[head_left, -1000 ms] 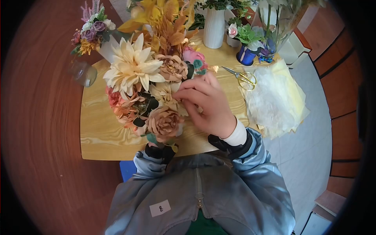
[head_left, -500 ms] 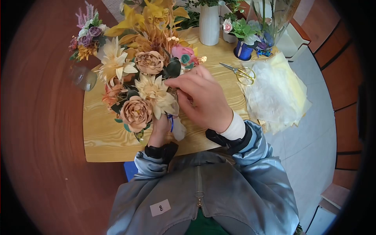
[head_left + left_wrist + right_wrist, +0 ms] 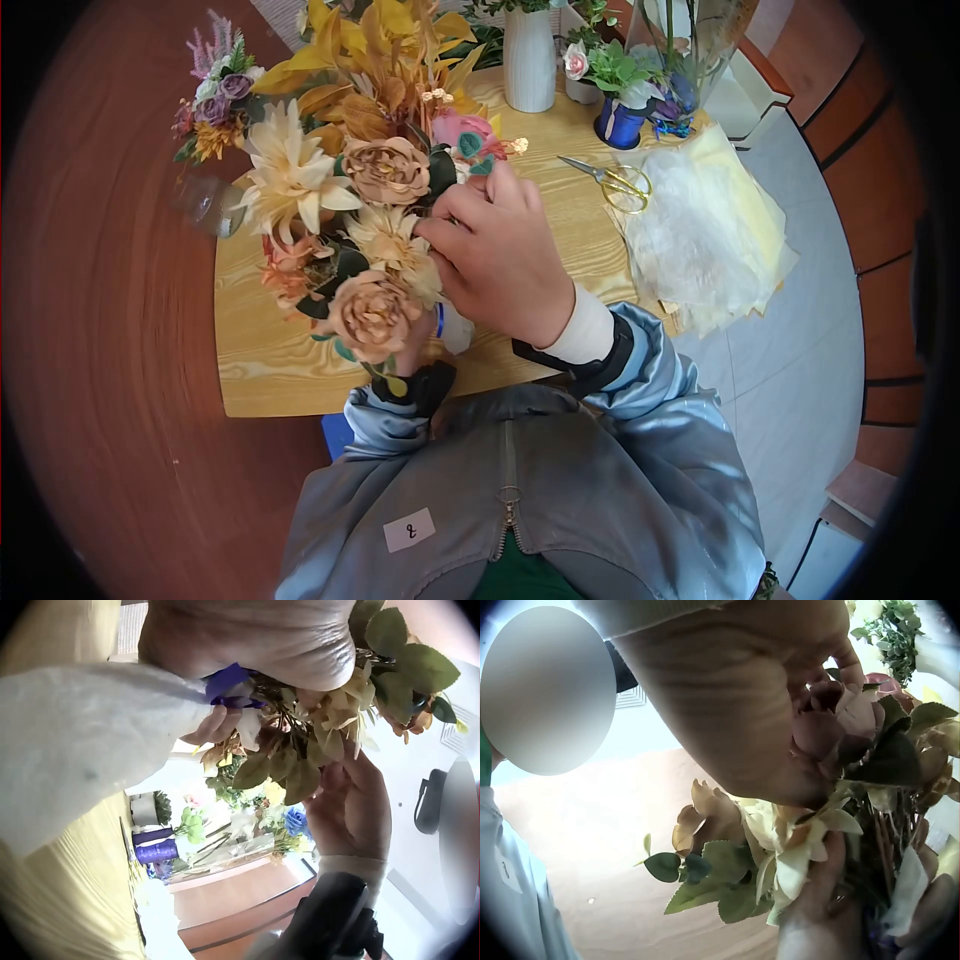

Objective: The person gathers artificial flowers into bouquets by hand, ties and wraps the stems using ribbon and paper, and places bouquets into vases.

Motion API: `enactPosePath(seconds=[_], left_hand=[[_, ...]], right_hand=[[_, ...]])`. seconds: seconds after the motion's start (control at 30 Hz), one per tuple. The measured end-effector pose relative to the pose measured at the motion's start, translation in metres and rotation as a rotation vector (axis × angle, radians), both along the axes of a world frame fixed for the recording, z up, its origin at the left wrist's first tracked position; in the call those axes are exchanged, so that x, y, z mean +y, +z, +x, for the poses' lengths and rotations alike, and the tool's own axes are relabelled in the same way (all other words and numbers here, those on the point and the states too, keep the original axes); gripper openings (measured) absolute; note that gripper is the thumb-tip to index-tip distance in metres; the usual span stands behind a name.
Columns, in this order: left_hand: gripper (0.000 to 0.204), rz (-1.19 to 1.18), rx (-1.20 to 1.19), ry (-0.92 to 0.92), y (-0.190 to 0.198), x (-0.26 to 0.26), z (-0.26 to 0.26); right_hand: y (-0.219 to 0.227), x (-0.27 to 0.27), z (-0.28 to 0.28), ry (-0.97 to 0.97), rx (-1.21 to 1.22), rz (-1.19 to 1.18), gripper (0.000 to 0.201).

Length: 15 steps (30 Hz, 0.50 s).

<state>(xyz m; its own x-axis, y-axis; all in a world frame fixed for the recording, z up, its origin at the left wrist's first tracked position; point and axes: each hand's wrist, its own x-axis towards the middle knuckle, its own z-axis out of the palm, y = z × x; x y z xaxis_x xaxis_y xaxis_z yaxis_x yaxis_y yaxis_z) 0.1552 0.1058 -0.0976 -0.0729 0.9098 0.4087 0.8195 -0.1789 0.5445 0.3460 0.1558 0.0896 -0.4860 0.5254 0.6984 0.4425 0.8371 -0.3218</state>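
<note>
A bouquet of artificial flowers, with a large cream flower [image 3: 295,180] and tan roses [image 3: 372,315], is held over the table's near side. My left hand [image 3: 247,637] grips its stems where a blue-purple ribbon [image 3: 229,679] is tied round them. White wrapping [image 3: 97,735] spreads below the ribbon. In the head view, blooms cover most of this hand. My right hand [image 3: 505,265] is at the bouquet's right side, fingers bent among the blooms. The right wrist view shows its fingers round a dusky pink flower [image 3: 825,731].
Gold-handled scissors [image 3: 615,180] lie right of the bouquet, by a stack of pale wrapping sheets [image 3: 715,235]. Behind stand a white vase [image 3: 530,60], a blue ribbon spool [image 3: 620,125] and a tall clear vase [image 3: 715,50]. A glass jar [image 3: 210,205] is at the left edge.
The bouquet shifts left and turns, then tilts back slightly; the left wrist comes into view under it. My right hand stays at its right side, fingers moving in closer among the flowers.
</note>
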Motion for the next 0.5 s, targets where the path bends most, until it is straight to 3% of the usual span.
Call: enactPosePath(seconds=[0.03, 0.1, 0.13, 0.17, 0.23, 0.27, 0.3, 0.4, 0.47, 0.5], left_hand=[[0.039, 0.001, -0.001, 0.002, -0.008, -0.005, -0.008], [0.038, -0.103, 0.384, 0.185, -0.018, -0.018, -0.017], [0.047, 0.185, 0.735, 0.327, -0.019, -0.020, -0.005], [0.047, 0.185, 0.734, 0.330, -0.011, -0.019, 0.005], [0.060, 0.814, 0.634, 0.507, 0.010, -0.014, 0.022], [0.045, 1.040, 0.393, 0.397, 0.026, -0.001, 0.033], [0.045, 1.042, 0.394, 0.403, 0.022, -0.002, 0.030], [0.046, 0.827, 0.743, 0.513, -0.020, -0.014, 0.005], [0.050, 0.665, 0.965, 0.577, -0.022, -0.018, 0.001], [0.050, 0.664, 0.964, 0.581, -0.022, -0.017, 0.000]], right_hand=[[-0.001, -0.001, 0.000, -0.020, -0.040, -0.005, 0.025], [0.004, -0.004, 0.002, -0.011, -0.062, -0.020, 0.028], [0.005, -0.005, 0.003, -0.005, -0.084, -0.036, 0.031], [0.006, -0.005, 0.003, -0.003, -0.085, -0.034, 0.031], [0.006, -0.006, 0.003, 0.051, -0.008, -0.037, 0.025], [0.006, -0.007, 0.003, 0.055, -0.010, -0.034, 0.025], [0.006, -0.007, 0.004, 0.062, -0.019, -0.050, 0.026], [0.006, -0.008, 0.003, 0.068, -0.014, -0.070, 0.026], [0.004, -0.008, 0.003, 0.066, 0.000, -0.076, 0.025], [0.003, -0.008, 0.003, 0.065, 0.005, -0.073, 0.022]])
